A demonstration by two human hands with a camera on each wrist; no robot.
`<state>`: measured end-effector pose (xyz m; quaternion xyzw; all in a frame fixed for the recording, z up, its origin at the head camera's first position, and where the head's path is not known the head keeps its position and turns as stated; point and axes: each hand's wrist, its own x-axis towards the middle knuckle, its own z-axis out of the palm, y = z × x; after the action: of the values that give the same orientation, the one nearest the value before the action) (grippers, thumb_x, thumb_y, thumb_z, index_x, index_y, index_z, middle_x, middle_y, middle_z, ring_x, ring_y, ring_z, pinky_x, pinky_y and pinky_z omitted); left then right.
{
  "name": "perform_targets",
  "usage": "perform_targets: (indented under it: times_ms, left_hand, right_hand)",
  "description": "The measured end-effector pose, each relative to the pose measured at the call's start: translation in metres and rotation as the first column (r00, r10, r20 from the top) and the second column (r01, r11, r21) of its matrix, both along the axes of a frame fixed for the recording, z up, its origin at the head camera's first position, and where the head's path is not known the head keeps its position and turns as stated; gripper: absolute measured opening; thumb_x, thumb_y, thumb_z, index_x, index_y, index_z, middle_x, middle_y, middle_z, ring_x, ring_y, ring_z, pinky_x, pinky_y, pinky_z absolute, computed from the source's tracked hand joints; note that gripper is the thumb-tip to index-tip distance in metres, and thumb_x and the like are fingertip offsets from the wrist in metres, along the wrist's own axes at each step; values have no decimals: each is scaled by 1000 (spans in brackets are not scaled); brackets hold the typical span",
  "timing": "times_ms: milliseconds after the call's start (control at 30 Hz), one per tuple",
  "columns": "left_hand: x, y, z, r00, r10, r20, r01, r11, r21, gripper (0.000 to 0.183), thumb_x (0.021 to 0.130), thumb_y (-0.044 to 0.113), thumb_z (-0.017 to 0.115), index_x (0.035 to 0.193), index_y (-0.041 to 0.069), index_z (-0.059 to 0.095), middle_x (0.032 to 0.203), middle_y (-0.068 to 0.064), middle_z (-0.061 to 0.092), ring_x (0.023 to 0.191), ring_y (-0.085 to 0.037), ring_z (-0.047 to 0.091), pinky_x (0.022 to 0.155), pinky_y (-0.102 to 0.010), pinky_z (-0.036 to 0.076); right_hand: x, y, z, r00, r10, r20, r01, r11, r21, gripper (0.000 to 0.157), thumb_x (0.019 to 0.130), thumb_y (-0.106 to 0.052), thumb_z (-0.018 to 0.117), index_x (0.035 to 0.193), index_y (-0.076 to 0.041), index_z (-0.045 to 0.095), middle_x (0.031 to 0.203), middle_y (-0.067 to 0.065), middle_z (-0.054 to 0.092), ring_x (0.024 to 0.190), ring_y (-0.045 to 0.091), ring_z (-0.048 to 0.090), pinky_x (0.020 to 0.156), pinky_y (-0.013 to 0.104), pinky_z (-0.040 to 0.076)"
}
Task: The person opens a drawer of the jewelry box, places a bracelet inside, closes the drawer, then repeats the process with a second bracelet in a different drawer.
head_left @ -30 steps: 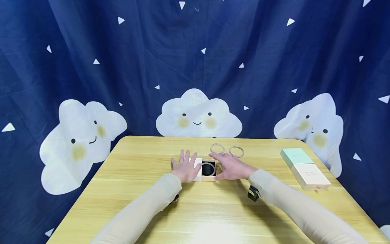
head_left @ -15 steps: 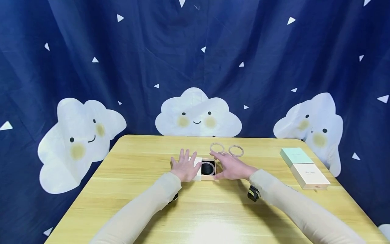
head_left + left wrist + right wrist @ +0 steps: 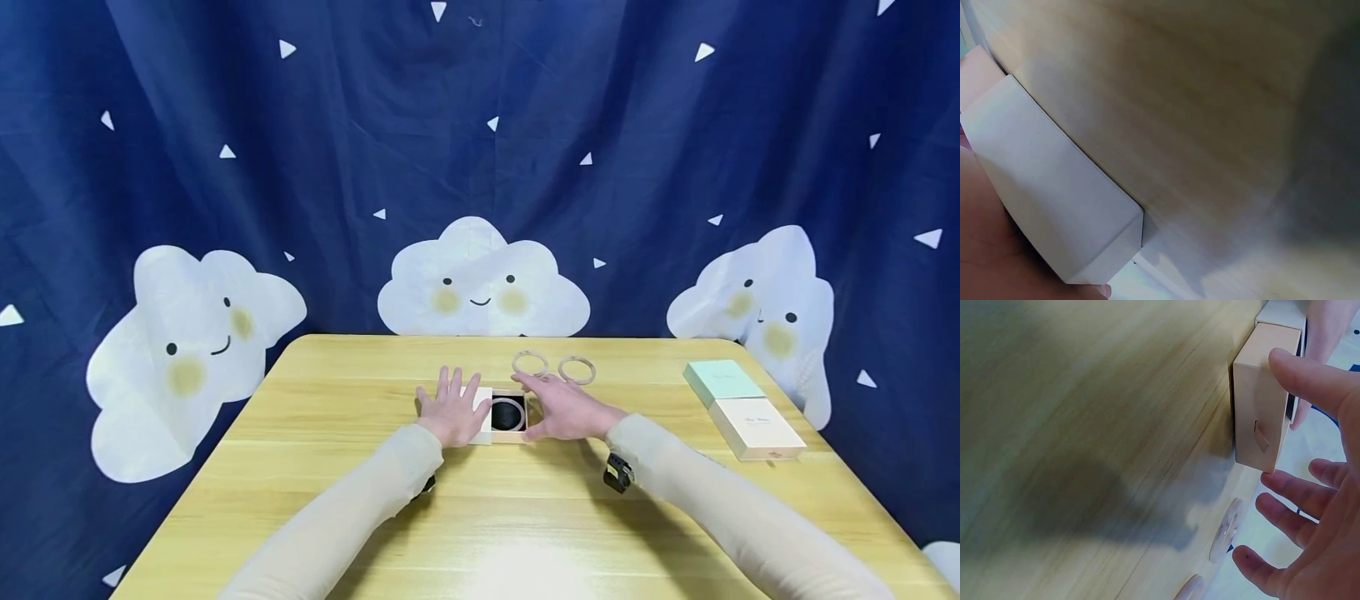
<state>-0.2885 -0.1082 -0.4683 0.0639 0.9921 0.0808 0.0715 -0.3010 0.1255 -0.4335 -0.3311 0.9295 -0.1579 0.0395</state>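
Note:
A slide-out gift box lies at mid-table, its white sleeve (image 3: 483, 432) on the left and its pink drawer (image 3: 1259, 415) partly out to the right. Inside the drawer's black interior sits a pale pink bangle (image 3: 522, 410). My left hand (image 3: 452, 414) rests over the sleeve with fingers spread. My right hand (image 3: 564, 407) spans the drawer's outer end, thumb at its near corner and index fingertip at the far one. In the right wrist view its other fingers stay apart from the box. A small ribbon tab (image 3: 1261, 436) shows on the drawer's end.
Behind my right hand lie two more bangles, a left one (image 3: 530, 352) and a right one (image 3: 592, 372). A mint box (image 3: 723, 380) and a pale pink box (image 3: 756, 419) sit end to end near the table's right edge. A blue cloud-patterned curtain (image 3: 345, 167) hangs behind.
The head view has shifted slightly, so the scene sits a little further left. Both hands, the box and the bangles keep their places.

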Motion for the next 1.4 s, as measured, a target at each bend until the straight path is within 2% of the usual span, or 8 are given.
perform_targets:
  times_ms: [300, 667, 967, 1133, 1400]
  left_hand:
    - [-1, -3, -2, 1000, -4, -15, 4, 1000, 1, 69, 104, 63, 16, 164, 28, 12, 170, -12, 5, 156, -34, -8, 114, -77, 5]
    - [-1, -2, 0, 1000, 1, -10, -1, 1000, 8, 70, 103, 64, 15, 164, 29, 12, 170, -11, 5, 157, -34, -8, 114, -77, 6]
    - [2, -1, 3, 1000, 1, 3, -1, 1000, 3, 69, 104, 63, 15, 164, 29, 10, 170, -11, 3, 156, -34, -10, 114, -76, 4]
    - [3, 0, 5, 1000, -1, 4, 1, 1000, 10, 68, 105, 60, 17, 164, 26, 13, 170, -13, 5, 156, -35, -9, 114, -77, 5]
    - [2, 1, 4, 1000, 3, 11, -3, 1000, 13, 70, 103, 64, 14, 164, 29, 11, 170, -12, 3, 156, -34, -10, 114, -77, 4]
  right_hand:
    - [-2, -5, -1, 1000, -2, 0, 2, 1000, 0, 105, 73, -50, 87, 158, -24, 32, 140, 3, 61, 137, 29, 47, 112, 69, 28]
    - [-2, -12, -1, 1000, 4, -28, -4, 1000, 12, 101, 74, -51, 86, 156, -22, 35, 138, 4, 63, 131, 25, 53, 106, 62, 39]
    - [-1, -16, 0, 999, 7, -32, -7, 1000, -9, 101, 73, -49, 88, 155, -17, 38, 137, 4, 64, 128, 29, 55, 101, 59, 45]
    - [-1, -19, -2, 1000, 5, -22, -6, 1000, -12, 101, 73, -48, 88, 155, -17, 37, 138, 5, 63, 127, 31, 56, 101, 58, 45]
    - [0, -22, -2, 1000, -10, -2, 10, 1000, -15, 102, 74, -49, 87, 157, -19, 36, 141, 4, 62, 133, 30, 52, 106, 61, 41]
